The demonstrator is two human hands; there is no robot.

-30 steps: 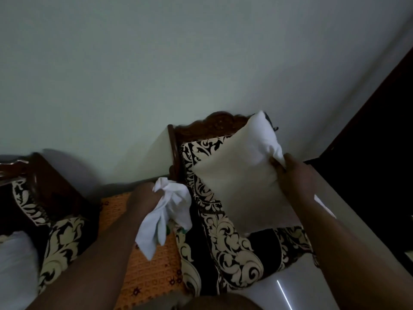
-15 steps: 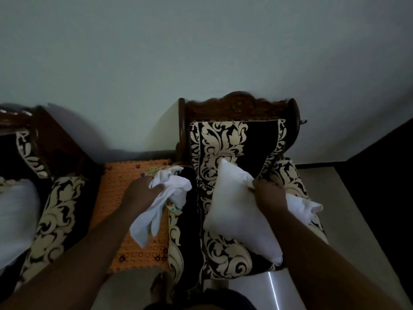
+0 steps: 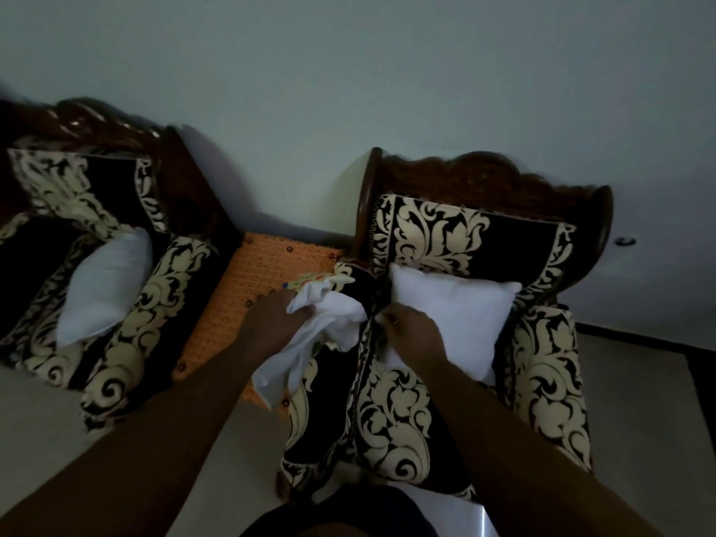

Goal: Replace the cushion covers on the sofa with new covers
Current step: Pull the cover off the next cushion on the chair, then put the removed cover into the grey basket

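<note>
A bare white cushion (image 3: 461, 315) leans against the back of the black-and-cream patterned armchair (image 3: 438, 242) on the right. My right hand (image 3: 410, 335) lies on the cushion's left lower edge, fingers pinched; whether it grips the cushion or the cloth I cannot tell. My left hand (image 3: 271, 319) is closed on a crumpled white cover (image 3: 310, 335) that hangs down over the armchair's left armrest. A second bare white cushion (image 3: 104, 288) rests on the matching sofa (image 3: 97, 211) at the left.
An orange knitted mat covers a small side table (image 3: 255, 288) between the two seats, with a colourful piece of cloth (image 3: 314, 279) at its right edge. A pale wall stands behind; light floor lies in front and to the right. A dark area borders the right edge.
The white cushion went from held up in the air down onto the armchair seat, upright against the back. My right hand slid to its left edge, close to the left hand's cover.
</note>
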